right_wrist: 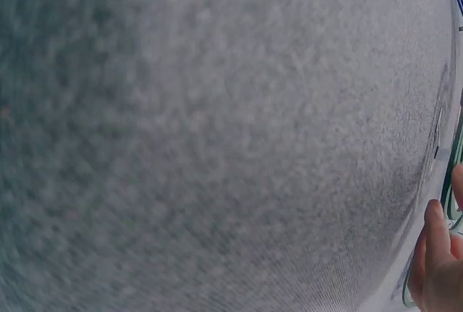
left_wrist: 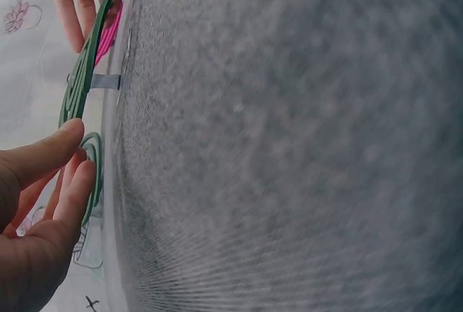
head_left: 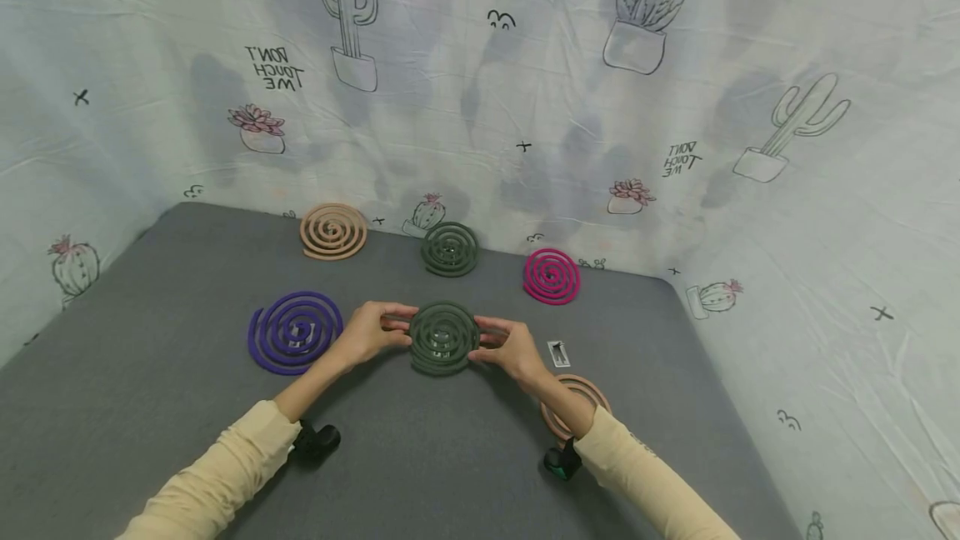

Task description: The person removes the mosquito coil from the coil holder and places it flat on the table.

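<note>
Between my two hands is a dark green spiral mosquito coil (head_left: 422, 354), held roughly level over the grey table. My left hand (head_left: 367, 332) pinches its left edge between thumb and fingers. The opposite edge is pinched by my right hand (head_left: 516, 350). In the left wrist view the green coil (left_wrist: 78, 84) appears edge-on and raised off the surface, with the left thumb on its near rim. Only part of the right hand (right_wrist: 438, 268) shows at the right border of the right wrist view. A purple coil (head_left: 258, 342) lies just left of my left hand.
Along the back lie a tan coil (head_left: 307, 238), another green coil (head_left: 471, 252) and a pink coil (head_left: 531, 282). A second tan coil (head_left: 596, 394) is partly under my right forearm. Nearby sits a small silvery rectangular piece (head_left: 558, 354). Printed cloth (head_left: 480, 107) walls the table.
</note>
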A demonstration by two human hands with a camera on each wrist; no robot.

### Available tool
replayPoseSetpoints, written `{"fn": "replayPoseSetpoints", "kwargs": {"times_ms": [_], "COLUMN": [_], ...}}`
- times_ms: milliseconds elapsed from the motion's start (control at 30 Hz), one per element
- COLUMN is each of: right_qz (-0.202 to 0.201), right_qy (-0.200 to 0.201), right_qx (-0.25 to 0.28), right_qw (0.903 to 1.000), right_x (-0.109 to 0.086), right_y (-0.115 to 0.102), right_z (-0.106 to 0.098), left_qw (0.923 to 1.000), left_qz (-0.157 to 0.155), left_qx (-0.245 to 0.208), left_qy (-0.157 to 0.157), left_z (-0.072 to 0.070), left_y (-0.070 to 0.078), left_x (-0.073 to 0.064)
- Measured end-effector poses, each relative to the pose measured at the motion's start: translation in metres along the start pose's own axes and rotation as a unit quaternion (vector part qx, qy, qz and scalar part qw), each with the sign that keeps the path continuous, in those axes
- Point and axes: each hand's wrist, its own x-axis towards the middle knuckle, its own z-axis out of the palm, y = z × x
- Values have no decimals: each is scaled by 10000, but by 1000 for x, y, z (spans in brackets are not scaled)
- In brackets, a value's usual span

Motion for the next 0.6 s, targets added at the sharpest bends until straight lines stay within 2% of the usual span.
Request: {"fn": "replayPoseSetpoints", "kwargs": {"times_ms": [200, 433, 600], "right_qz": [-11, -63, 10], "right_qy": [-122, 159, 150], "right_qx": [80, 46, 44], "right_qw": [9999, 9998, 9999], "right_x": [1, 3, 2], "right_y": [-1, 2, 3], "right_z": [-1, 1, 0], "left_qw": [10000, 9999, 9996], "left_qz": [27, 83, 96], "left_qx": [-7, -80, -98], "left_qy": [8, -88, -249], "left_z": [-2, -2, -3], "left_y": [0, -5, -8], "left_x": [0, 7, 10]}}
